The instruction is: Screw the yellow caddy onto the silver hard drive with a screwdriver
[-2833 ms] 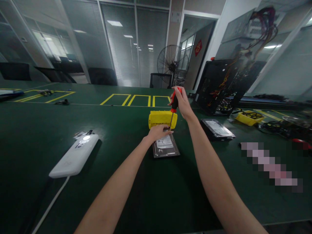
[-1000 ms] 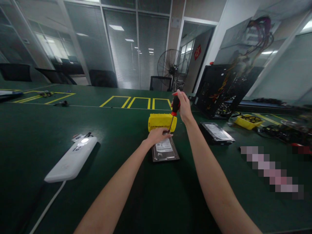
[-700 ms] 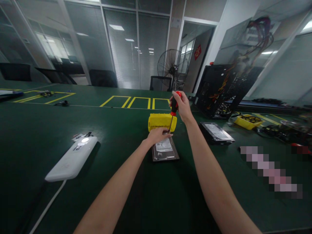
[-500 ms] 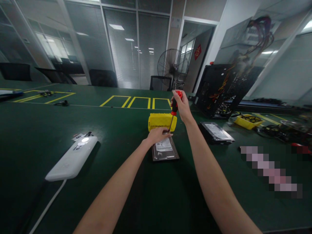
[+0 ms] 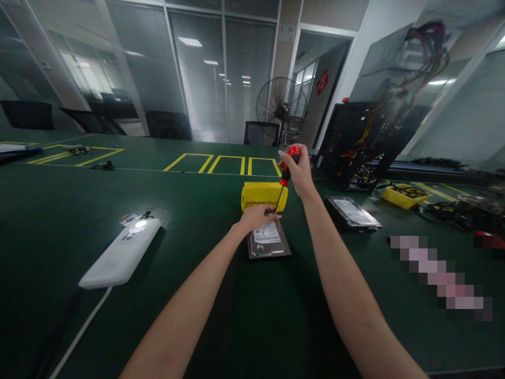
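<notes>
A hard drive (image 5: 269, 243) with a white label lies flat on the green table in front of me. My left hand (image 5: 258, 217) is closed over its far end, fingers around the spot where the screwdriver tip meets it. What lies under those fingers is hidden. In my right hand (image 5: 299, 171) is a red and black screwdriver (image 5: 284, 175), gripped by the handle, tilted with its shaft pointing down at the drive. Just behind the drive is a yellow plastic bin (image 5: 263, 193), close to the left fingers and the shaft.
Right of my arm lies a second hard drive (image 5: 353, 213). Behind it stands an open computer case (image 5: 351, 142) with loose wires, near a yellow tray (image 5: 404, 196) and black cables (image 5: 442, 213). A white power bank (image 5: 122, 255) with a cable lies left. A blurred-out object (image 5: 440, 276) is at right.
My right hand has shifted slightly right and its fingers have loosened and turned about the screwdriver handle. The left hand stays on the drive; the whole view has shifted a little.
</notes>
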Demonstrator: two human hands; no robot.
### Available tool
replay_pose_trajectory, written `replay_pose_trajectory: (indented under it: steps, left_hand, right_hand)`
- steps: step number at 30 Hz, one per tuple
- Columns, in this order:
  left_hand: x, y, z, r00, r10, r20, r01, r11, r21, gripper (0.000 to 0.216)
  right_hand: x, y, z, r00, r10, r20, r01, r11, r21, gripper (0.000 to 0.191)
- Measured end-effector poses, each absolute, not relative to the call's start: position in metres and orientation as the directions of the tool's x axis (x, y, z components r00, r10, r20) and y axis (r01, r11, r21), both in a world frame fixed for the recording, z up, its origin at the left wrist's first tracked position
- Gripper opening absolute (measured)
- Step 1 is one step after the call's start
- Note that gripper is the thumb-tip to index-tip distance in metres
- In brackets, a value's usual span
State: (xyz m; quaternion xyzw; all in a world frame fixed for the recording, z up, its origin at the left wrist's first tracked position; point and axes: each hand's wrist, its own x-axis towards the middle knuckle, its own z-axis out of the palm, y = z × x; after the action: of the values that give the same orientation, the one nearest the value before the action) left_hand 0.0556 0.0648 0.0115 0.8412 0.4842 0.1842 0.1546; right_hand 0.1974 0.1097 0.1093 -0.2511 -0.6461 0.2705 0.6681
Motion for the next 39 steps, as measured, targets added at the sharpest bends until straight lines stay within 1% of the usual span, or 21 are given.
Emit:
replay_pose_trajectory:
  steps: [3,5,8,13,17,20,24,28,31,33,39]
  left_hand:
    - [0.056,0.064,0.012,0.468,0.869,0.159,0.752,-0.486,0.445,0.057]
    - [0.056,0.063,0.014,0.475,0.866,0.155,0.752,-0.491,0.439,0.057]
    - [0.055,0.060,0.016,0.476,0.867,0.147,0.764,-0.491,0.419,0.057]
    - [0.055,0.058,0.019,0.483,0.864,0.144,0.763,-0.496,0.414,0.054]
    - [0.055,0.057,0.021,0.484,0.866,0.128,0.762,-0.488,0.426,0.053]
    - [0.055,0.056,0.021,0.485,0.866,0.123,0.764,-0.488,0.421,0.054]
    - [0.056,0.058,0.019,0.475,0.869,0.138,0.768,-0.486,0.417,0.053]
    - [0.056,0.060,0.017,0.476,0.867,0.149,0.762,-0.491,0.422,0.053]
    - [0.056,0.060,0.018,0.471,0.870,0.143,0.766,-0.484,0.423,0.055]
    - [0.056,0.060,0.018,0.468,0.873,0.135,0.771,-0.478,0.420,0.055]
    - [0.056,0.059,0.018,0.472,0.873,0.127,0.766,-0.477,0.431,0.055]
  right_hand:
    - [0.196,0.107,0.111,-0.035,0.675,0.737,-0.007,0.737,-0.676,0.032]
    - [0.196,0.106,0.113,-0.079,0.685,0.724,-0.035,0.724,-0.689,0.029]
    - [0.195,0.105,0.114,-0.118,0.703,0.702,-0.081,0.697,-0.712,0.031]
    - [0.194,0.105,0.114,-0.072,0.718,0.693,-0.097,0.686,-0.721,0.033]
    - [0.193,0.102,0.115,-0.074,0.724,0.685,-0.066,0.682,-0.728,0.036]
    - [0.194,0.103,0.115,-0.111,0.728,0.677,-0.076,0.673,-0.736,0.033]
    - [0.196,0.106,0.114,-0.163,0.731,0.663,-0.134,0.649,-0.749,0.037]
    - [0.196,0.105,0.112,-0.079,0.712,0.697,-0.117,0.688,-0.716,0.033]
    - [0.196,0.102,0.113,-0.048,0.717,0.695,-0.095,0.690,-0.718,0.037]
    - [0.196,0.100,0.114,-0.077,0.723,0.687,-0.088,0.681,-0.727,0.038]
    - [0.195,0.100,0.117,-0.179,0.728,0.662,-0.149,0.645,-0.750,0.029]
